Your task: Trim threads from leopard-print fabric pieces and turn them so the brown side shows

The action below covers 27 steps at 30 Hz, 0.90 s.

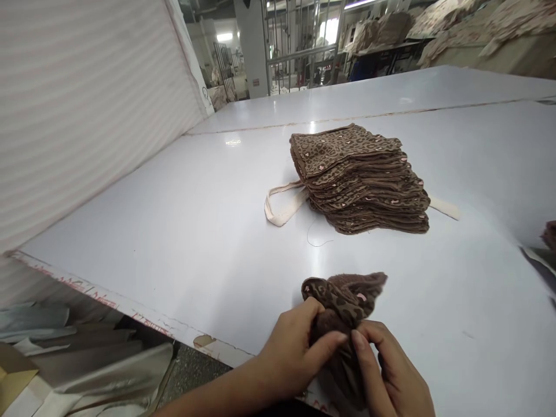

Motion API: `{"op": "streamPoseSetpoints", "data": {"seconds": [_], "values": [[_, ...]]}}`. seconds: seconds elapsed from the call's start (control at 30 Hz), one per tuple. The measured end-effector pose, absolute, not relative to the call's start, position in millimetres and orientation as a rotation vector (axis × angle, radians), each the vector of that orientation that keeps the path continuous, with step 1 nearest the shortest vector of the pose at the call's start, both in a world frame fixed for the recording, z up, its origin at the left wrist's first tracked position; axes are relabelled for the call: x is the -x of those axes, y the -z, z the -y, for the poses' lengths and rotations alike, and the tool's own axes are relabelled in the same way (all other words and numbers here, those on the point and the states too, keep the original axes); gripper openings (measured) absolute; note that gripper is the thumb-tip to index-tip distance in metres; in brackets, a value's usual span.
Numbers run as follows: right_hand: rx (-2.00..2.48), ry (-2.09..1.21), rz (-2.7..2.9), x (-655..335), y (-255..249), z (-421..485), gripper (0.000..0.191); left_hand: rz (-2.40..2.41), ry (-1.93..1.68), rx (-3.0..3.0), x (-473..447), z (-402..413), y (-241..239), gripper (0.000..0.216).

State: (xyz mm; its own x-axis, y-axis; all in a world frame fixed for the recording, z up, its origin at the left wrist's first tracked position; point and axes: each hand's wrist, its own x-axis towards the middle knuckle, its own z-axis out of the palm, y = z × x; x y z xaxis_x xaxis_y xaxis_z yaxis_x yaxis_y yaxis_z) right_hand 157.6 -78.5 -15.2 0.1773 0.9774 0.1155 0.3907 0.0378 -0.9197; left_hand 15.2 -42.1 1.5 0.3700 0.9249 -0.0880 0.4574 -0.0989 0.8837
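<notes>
Near the front edge of the table I hold a brown leopard-print fabric piece (347, 298), bunched up, with a plush brown side showing in places. My left hand (299, 344) grips it from the left, thumb lying over the folds. On its right side my right hand (386, 368) pinches the cloth between thumb and fingers. The lower part of the piece hangs down between my hands, partly hidden. Beyond them lies a thick stack of matching leopard-print pieces (360, 179), resting on a cream fabric strip (278, 219) that loops out on the left and pokes out on the right.
The white table (174, 231) spreads wide around the stack. At left rises a large wrapped white roll or sheet (95, 75). Under the front edge are folded grey materials (108, 370). Fabric heaps (490, 35) and a metal rack (302, 52) stand behind. A loose thread lies near the stack.
</notes>
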Motion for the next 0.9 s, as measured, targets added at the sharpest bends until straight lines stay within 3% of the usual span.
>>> {"op": "streamPoseSetpoints", "data": {"seconds": [0.1, 0.3, 0.53, 0.6, 0.8, 0.9], "values": [[1.598, -0.919, 1.285, -165.2, 18.8, 73.9, 0.020, -1.141, -0.696, -1.697, -13.4, 40.5, 6.5, 0.013], [1.539, -0.811, 1.473, -182.6, 10.8, 55.9, 0.022, -0.802, -0.723, -1.875, -11.1, 43.7, 1.0, 0.016], [1.430, -1.306, 1.204, -185.6, 2.1, 39.5, 0.029, -0.705, -0.697, -1.713, 0.4, 45.6, -3.3, 0.023], [1.466, -1.245, 1.210, -186.0, 2.3, 38.6, 0.027, -0.807, -0.735, -1.551, -1.5, 48.2, 3.1, 0.026], [1.707, -0.557, 1.624, -198.3, 1.9, 49.6, 0.029, -1.008, -0.908, -1.247, -15.7, 56.0, 25.6, 0.025], [1.627, -0.686, 1.820, -197.2, 2.7, 56.1, 0.023, -0.905, -0.799, -1.272, -11.8, 52.4, 18.6, 0.028]]}}
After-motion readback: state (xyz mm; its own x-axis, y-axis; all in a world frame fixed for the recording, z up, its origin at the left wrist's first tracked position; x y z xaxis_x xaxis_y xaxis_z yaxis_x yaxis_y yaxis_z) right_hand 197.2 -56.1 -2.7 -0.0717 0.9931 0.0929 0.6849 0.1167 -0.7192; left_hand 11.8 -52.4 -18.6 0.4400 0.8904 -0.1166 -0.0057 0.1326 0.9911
